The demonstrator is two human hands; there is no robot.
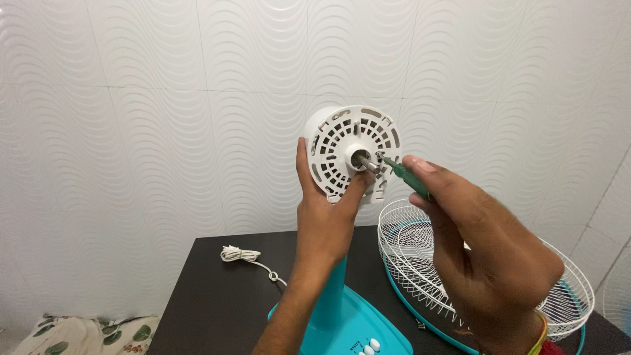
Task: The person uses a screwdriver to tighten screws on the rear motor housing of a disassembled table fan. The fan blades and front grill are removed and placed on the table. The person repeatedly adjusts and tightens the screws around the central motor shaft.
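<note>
The left hand (325,220) clasps the white, slotted motor housing (351,152), held upright above the teal stand (332,299) on the dark surface (217,299). The right hand (486,256) pinches a green screwdriver (407,179), its tip apparently at a screw beside the bare shaft (366,162). A wire grille (420,256) lies nearby.

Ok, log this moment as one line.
left hand: steadies motor housing | right hand: holds green screwdriver, tip at housing face | fan grille: on table
</note>
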